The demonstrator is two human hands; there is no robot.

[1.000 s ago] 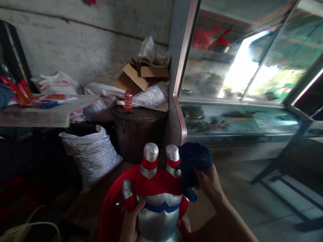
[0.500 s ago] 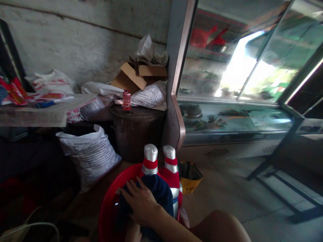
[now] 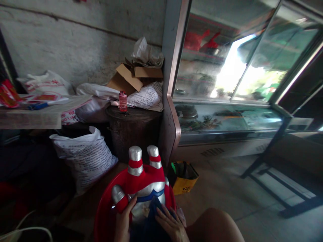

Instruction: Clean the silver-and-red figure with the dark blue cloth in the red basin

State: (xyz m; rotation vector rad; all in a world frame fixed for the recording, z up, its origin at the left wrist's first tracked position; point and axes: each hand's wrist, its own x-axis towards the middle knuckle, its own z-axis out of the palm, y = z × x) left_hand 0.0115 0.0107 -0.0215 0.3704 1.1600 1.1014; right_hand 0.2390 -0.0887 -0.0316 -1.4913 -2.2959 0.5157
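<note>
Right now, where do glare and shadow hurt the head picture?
Head view, right: glare washes out part of the glass cabinet; head view, left: shadow swallows detail beside the printed sack; head view, bottom: the dark cloth shows few folds.

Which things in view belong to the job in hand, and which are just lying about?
Part of the job:
stuffed toy, left hand against its side
blue cloth on the toy, right hand on it
red basin beneath the toy

Seemingly just lying about:
pink bottle on the drum
cardboard box
printed sack near the drum
yellow bag
</note>
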